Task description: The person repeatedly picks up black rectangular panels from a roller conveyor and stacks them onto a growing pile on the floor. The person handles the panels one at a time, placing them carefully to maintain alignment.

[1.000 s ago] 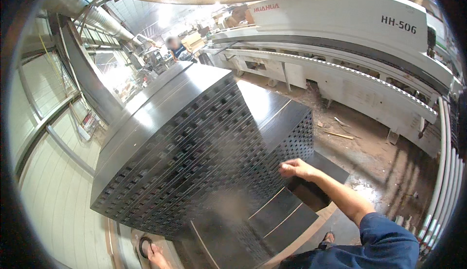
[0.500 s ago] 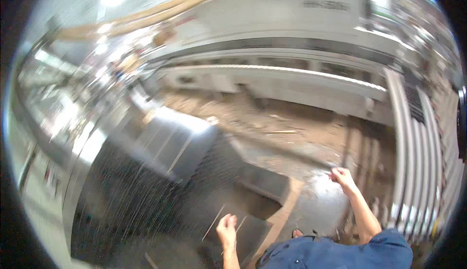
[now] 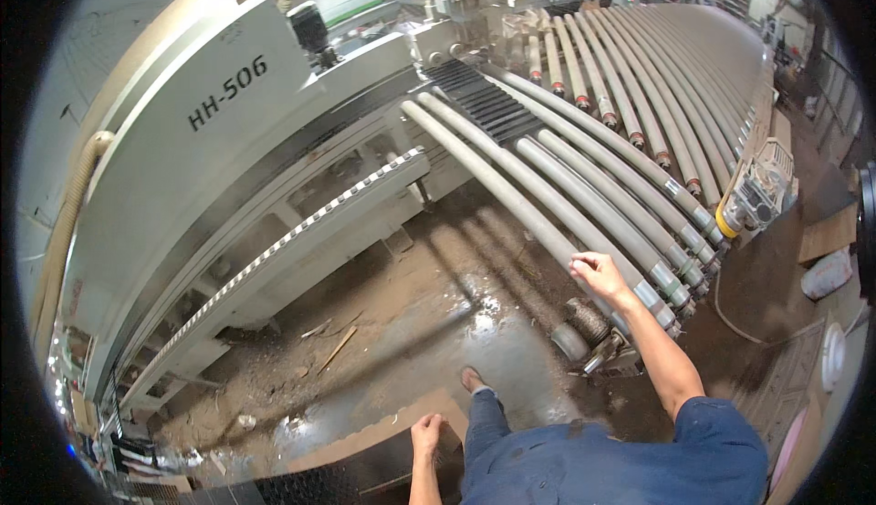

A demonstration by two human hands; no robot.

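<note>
My right hand (image 3: 599,277) is raised in front of me, its fingers curled in toward the thumb. Behind it in the picture runs the nearest grey roller (image 3: 511,190); whether they touch, I cannot tell. Anything inside those fingers is hidden. My left hand (image 3: 427,434) hangs low, loosely closed, with nothing visible in it. Beneath that hand lies the tan edge (image 3: 383,427) of a dark stack of panels. A long white machine (image 3: 237,149) with a toothed strip (image 3: 301,240) stretches along the left.
A conveyor of long rollers (image 3: 630,76) spreads to the far right, with a motor (image 3: 765,181) at its side. Wood scraps (image 3: 339,348) and dust litter the floor (image 3: 401,332). A coiled metal part (image 3: 587,321) sits under the near roller ends. My foot (image 3: 472,378) is on the floor.
My view has swung to the right, away from the dark panels and toward the rollers. My right hand now appears in front of the roller ends; both hands remain curled.
</note>
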